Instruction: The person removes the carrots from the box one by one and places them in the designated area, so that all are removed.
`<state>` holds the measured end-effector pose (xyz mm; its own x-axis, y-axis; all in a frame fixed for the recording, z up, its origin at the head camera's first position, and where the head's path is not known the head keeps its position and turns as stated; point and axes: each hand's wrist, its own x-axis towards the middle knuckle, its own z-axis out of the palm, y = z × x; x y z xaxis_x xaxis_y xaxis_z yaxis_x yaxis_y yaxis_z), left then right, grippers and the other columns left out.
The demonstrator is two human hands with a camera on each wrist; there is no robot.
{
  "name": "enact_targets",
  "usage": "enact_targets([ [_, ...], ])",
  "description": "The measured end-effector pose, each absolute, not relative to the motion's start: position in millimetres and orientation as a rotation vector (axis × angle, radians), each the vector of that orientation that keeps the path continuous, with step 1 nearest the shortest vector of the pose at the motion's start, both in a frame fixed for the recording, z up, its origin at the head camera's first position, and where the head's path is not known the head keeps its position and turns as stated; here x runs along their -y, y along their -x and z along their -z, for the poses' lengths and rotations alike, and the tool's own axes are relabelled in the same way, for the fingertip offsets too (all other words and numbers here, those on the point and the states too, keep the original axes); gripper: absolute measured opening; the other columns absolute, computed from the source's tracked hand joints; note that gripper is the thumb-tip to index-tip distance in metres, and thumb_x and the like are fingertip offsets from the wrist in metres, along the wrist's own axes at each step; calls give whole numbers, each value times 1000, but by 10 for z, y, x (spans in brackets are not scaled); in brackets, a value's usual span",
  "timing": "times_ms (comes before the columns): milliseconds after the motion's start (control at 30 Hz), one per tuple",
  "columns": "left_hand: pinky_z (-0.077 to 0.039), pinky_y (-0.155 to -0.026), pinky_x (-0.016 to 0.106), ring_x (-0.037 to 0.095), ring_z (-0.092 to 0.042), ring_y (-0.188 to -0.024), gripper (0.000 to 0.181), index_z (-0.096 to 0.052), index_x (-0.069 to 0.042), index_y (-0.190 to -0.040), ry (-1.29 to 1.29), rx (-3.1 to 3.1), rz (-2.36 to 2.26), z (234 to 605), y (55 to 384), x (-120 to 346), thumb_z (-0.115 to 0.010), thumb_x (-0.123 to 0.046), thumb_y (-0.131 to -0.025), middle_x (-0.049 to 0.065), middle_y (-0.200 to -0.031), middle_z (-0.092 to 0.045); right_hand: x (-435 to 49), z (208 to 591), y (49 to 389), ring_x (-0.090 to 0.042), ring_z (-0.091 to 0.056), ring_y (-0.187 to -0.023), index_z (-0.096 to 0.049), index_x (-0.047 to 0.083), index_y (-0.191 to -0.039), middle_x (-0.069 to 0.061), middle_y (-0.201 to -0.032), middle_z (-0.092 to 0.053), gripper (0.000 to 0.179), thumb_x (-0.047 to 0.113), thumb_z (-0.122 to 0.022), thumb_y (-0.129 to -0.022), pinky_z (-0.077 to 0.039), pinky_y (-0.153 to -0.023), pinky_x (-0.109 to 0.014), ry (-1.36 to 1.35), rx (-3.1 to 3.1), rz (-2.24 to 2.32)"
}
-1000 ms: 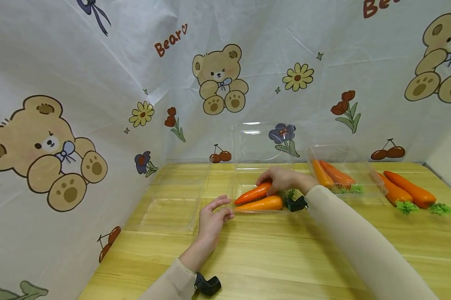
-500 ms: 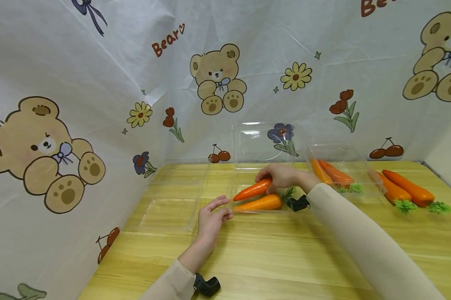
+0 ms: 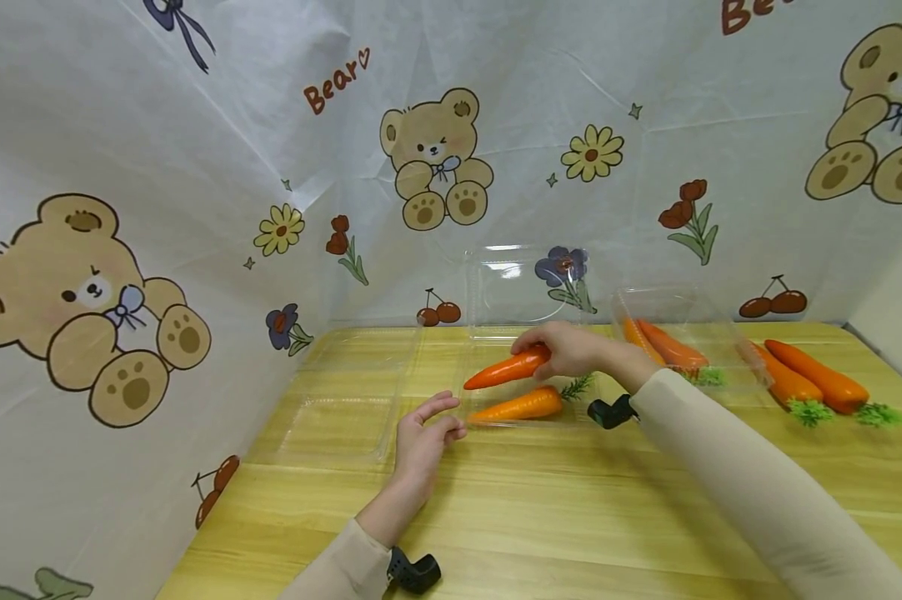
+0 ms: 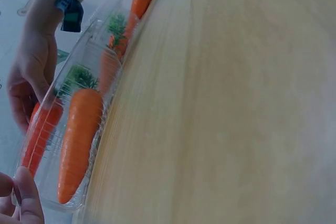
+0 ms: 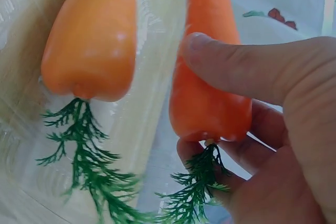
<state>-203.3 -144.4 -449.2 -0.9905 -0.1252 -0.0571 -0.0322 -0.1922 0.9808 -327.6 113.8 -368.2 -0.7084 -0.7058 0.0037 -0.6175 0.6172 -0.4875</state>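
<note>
My right hand grips a red-orange carrot near its thick end, thumb on one side and fingers on the other. Its green leaves hang past my fingers in the right wrist view. The carrot is raised over a clear plastic container with its lid standing up behind. A lighter orange carrot with green leaves lies inside that container. My left hand is at the container's left end; in the left wrist view its thumb and a finger pinch the rim.
An opened clear container stands at the left. Another clear container at the right has carrots showing through it. Two more carrots lie on the wooden table to its right. A bear-print sheet hangs behind.
My right hand has lifted the red-orange carrot up and slightly away from the lighter one, showing more of its leaves. My left hand has stayed at the container's left end.
</note>
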Motion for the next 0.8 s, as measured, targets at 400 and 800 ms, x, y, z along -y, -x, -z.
enact_targets([
  [400,-60,-71,20,12,-65,-76,36,-65,15,-124,-198,1937,2383,4495,2018,1435,-59,10,-89,19,-152,-50,-1217,3579,3087,-16,-65,-96,-68,9,-133,-6,-121,-72,43,14,-79,-92,-55,-94,-44,1163,-2702,809],
  [800,-60,-72,20,12,-65,-78,36,-65,15,-124,-181,1943,2378,4499,2017,1442,-59,11,-88,19,-153,-50,-1482,3433,3014,-20,-57,-89,-65,14,-139,-6,-118,-69,46,25,-75,-96,-47,-78,-34,979,-2776,932],
])
